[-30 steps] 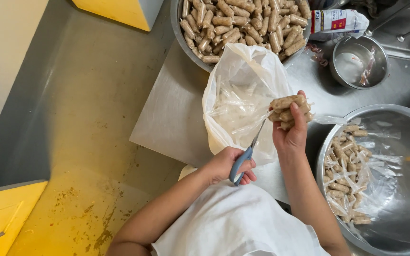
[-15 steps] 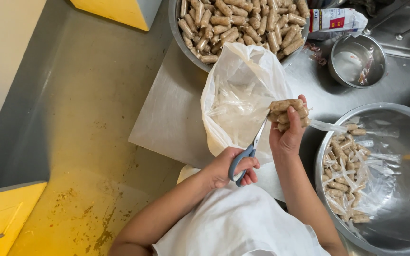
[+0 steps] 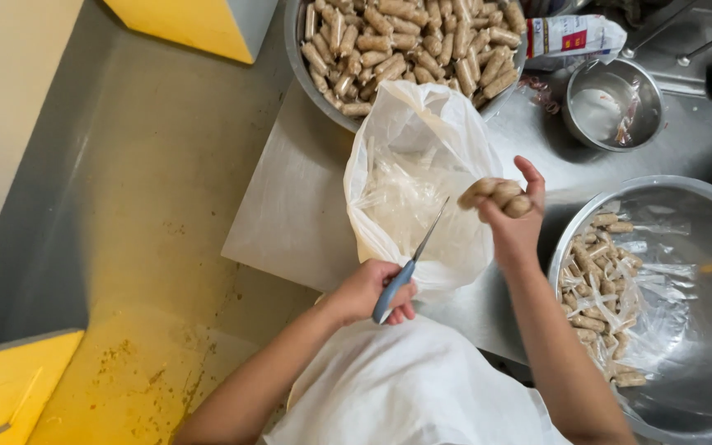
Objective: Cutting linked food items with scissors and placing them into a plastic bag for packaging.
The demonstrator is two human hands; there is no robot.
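A small cluster of tan, wrapped sausage-like rolls sits in the right hand, whose fingers are curled around it, thumb raised; the cluster is held above the steel table, just beside the mouth of a white plastic bag. The left hand is clenched on the blue-grey handle of a pair of scissors, whose blades point up and to the right over the bag's opening, their tips near the rolls but apart from them. The bag stands open and holds crumpled clear wrappers. To the right, a large steel bowl contains more rolls mixed with clear film — to the rear, another big bowl is heaped with rolls. A small steel pot and a white packet lie at the far right. A white apron covers the person's front.
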